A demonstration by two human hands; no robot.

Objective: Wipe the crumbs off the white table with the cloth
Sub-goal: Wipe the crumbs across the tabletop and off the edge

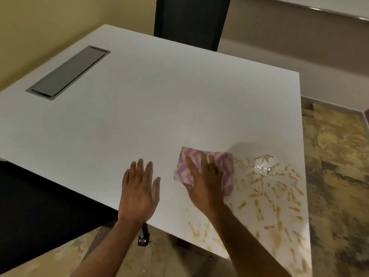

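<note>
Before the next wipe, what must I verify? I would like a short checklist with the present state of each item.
1. The right hand presses flat on the cloth: ok.
2. The cloth borders the crumbs on their left: ok.
3. The left hand rests flat on the table, apart from the cloth: ok.
4. The crumbs are gone: not ok, they cover the near right corner.
5. The wet patch among them is wiped: not ok.
6. The cloth's underside is clean: cannot tell.

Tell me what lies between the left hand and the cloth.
Nothing: in the head view, only bare table separates the left hand from the cloth. The crumbs lie right of the cloth.
</note>
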